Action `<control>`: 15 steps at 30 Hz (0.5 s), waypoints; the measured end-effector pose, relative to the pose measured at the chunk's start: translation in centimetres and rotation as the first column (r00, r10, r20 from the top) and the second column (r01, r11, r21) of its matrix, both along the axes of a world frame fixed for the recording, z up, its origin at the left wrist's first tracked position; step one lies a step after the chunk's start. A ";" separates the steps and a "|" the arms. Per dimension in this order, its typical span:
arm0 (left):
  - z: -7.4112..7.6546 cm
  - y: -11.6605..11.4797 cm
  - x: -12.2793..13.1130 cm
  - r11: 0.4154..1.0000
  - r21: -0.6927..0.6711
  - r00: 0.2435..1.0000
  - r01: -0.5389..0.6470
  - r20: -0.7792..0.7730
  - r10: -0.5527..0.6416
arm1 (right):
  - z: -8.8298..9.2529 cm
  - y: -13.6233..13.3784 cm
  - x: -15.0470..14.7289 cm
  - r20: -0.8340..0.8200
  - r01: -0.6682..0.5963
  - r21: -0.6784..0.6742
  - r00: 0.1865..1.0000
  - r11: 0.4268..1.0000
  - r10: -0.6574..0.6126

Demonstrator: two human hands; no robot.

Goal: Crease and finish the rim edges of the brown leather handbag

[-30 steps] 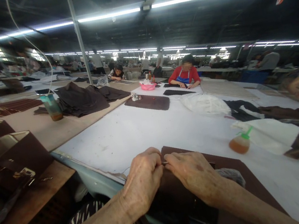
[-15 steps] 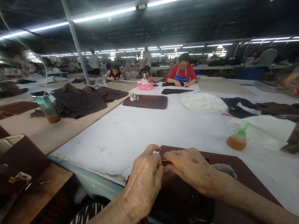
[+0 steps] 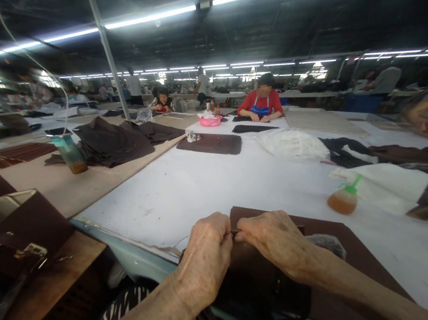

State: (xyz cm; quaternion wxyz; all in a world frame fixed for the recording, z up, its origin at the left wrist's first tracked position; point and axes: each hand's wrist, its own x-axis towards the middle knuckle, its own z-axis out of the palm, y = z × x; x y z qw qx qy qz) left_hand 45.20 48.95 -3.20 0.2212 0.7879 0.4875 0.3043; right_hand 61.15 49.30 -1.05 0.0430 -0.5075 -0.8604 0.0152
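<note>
At the near edge of the white table, my left hand [image 3: 208, 255] and my right hand [image 3: 275, 240] meet with their fingertips almost touching. Both are closed on the upper edge of a dark brown leather bag [image 3: 255, 279], which hangs below them in shadow. My fingers hide the exact spot they pinch. Under and to the right of the bag lies a flat brown sheet [image 3: 350, 263], with crumpled clear plastic [image 3: 328, 244] beside my right wrist.
A squeeze bottle [image 3: 343, 200] with a green tip and white cloth [image 3: 392, 184] are at right. A brown mat [image 3: 211, 144] and pink basket [image 3: 210, 120] lie ahead. Brown bags [image 3: 24, 237] and a teal-topped bottle [image 3: 69, 152] stand left. A person in red [image 3: 259, 102] sits across.
The fingers of my left hand have curled in closer against the bag's edge; its raised index finger has come down. My right hand keeps its grip. The view has shifted slightly.
</note>
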 end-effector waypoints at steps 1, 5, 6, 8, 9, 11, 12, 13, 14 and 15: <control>0.0 0.0 0.0 1.000 0.002 1.000 -0.001 0.002 0.001 | 0.2 0.0 -0.1 0.005 0.010 -0.008 1.000 1.000 -0.010; 0.0 0.0 0.0 1.000 0.009 1.000 -0.010 0.005 0.010 | 1.1 -0.3 -0.7 0.013 0.060 -0.040 0.998 0.997 -0.059; 0.0 0.0 0.0 1.000 0.007 1.000 -0.013 0.005 0.013 | 1.2 -0.3 -0.8 0.002 0.061 -0.056 0.998 0.997 -0.061; 0.0 0.0 -0.2 1.000 0.006 1.000 -0.016 0.010 0.016 | 1.2 -0.3 -1.0 -0.020 0.033 -0.060 0.999 0.998 -0.034; 0.0 0.0 -0.3 1.000 0.008 1.000 -0.019 0.013 0.019 | 1.1 -0.2 -1.1 -0.018 0.009 -0.047 1.000 0.999 -0.010; 0.0 0.0 -0.6 0.999 0.014 0.999 -0.029 0.023 0.028 | 0.8 0.1 -1.2 0.027 -0.041 -0.014 0.999 0.999 0.041; 0.0 0.1 -0.8 0.999 0.016 0.999 -0.036 0.032 0.036 | 0.6 0.3 -1.3 0.059 -0.067 -0.003 0.996 0.998 0.067; 0.0 0.1 -1.0 0.999 0.015 0.998 -0.045 0.045 0.044 | 0.5 0.5 -1.3 0.087 -0.093 0.002 0.992 0.996 0.092; 0.0 0.1 -1.2 0.998 0.006 0.996 -0.056 0.063 0.056 | 0.5 0.7 -1.4 0.106 -0.119 0.003 0.987 0.993 0.118; 0.0 0.2 -1.3 0.997 -0.012 0.993 -0.070 0.090 0.071 | 0.6 0.9 -1.6 0.115 -0.140 0.004 0.984 0.990 0.139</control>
